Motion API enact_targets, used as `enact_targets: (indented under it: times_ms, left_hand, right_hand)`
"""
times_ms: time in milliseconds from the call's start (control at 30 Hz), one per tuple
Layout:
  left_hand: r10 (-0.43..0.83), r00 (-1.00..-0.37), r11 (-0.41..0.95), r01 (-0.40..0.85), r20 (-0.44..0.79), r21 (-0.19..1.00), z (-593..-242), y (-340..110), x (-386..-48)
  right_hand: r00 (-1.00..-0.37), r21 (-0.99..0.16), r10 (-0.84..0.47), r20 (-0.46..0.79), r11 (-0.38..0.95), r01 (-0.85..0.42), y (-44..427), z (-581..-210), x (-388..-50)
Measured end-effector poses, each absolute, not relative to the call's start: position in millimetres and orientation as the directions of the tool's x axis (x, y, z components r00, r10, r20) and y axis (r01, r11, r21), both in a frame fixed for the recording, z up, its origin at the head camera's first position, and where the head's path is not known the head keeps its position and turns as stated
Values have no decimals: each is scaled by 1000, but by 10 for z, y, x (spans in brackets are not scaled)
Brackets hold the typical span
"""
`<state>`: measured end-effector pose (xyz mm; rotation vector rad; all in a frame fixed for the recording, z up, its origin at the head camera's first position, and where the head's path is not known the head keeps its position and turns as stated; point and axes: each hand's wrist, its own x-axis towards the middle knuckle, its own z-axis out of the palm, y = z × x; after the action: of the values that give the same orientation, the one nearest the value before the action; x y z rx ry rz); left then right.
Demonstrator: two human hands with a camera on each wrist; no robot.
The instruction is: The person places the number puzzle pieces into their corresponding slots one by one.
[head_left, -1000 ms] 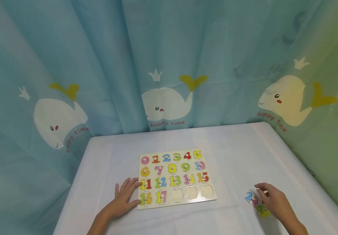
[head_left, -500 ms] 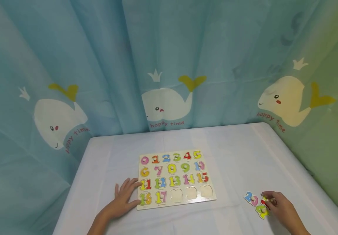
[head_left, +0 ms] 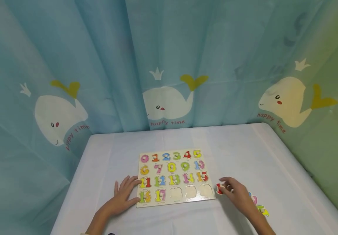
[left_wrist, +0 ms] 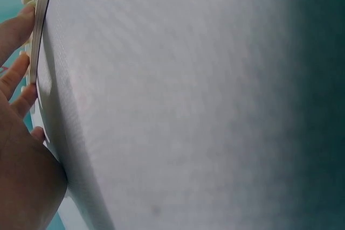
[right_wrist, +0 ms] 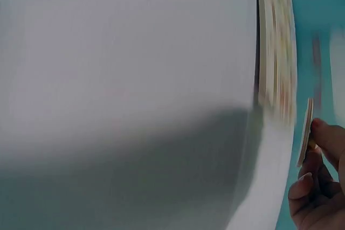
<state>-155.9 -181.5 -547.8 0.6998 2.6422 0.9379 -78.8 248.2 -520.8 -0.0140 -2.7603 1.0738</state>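
My right hand (head_left: 238,195) pinches a number puzzle piece (head_left: 219,189) with a red digit, lifted just right of the board. In the right wrist view, the thumb and fingers hold that piece (right_wrist: 305,133) edge-on, by its knob. The wooden number puzzle board (head_left: 183,199) lies mid-table, with knobbed pieces 0 to 17 in it and three bare hollows at the bottom right. My left hand (head_left: 120,198) rests at the board's left edge, fingers spread. The left wrist view shows its fingertips touching the side of the board (left_wrist: 41,36).
Two more puzzle pieces lie on the table to the right, partly behind my right forearm: a blue-and-pink 20 (head_left: 254,199) and a green-and-yellow piece (head_left: 263,211). A white cloth covers the table (head_left: 233,147). Blue whale-print curtains (head_left: 107,81) hang behind it.
My right hand has taken the red-digit piece from the small group and carried it left to beside the board. The left hand stays at the board's edge.
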Motion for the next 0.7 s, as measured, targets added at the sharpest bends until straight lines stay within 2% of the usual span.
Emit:
enact_targets:
  times_ms: [67, 167, 300, 467, 700]
  left_hand:
    - [518, -852, 681, 352, -82, 642, -5478, -1816, -1567]
    - [519, -848, 689, 341, -106, 640, -5482, -1815, -1574]
    - [517, -848, 691, 331, -118, 643, -5472, -1806, -1575]
    - [520, -848, 684, 339, -106, 646, -5457, -1814, -1575]
    - [514, -853, 685, 347, -88, 640, -5463, -1796, -1564]
  right_hand:
    - [-993, -707, 5, 122, 702, -83, 2174, -5245, -892]
    - [-992, -702, -102, 77, 701, -126, 1784, -5326, -989]
    - [-985, -668, -145, 93, 725, -170, 1434, -5432, -1055]
    - [-979, -670, -170, 114, 715, -202, 1209, -5467, -1104]
    - [-963, -568, -243, 118, 779, -266, 1094, -5464, -1179]
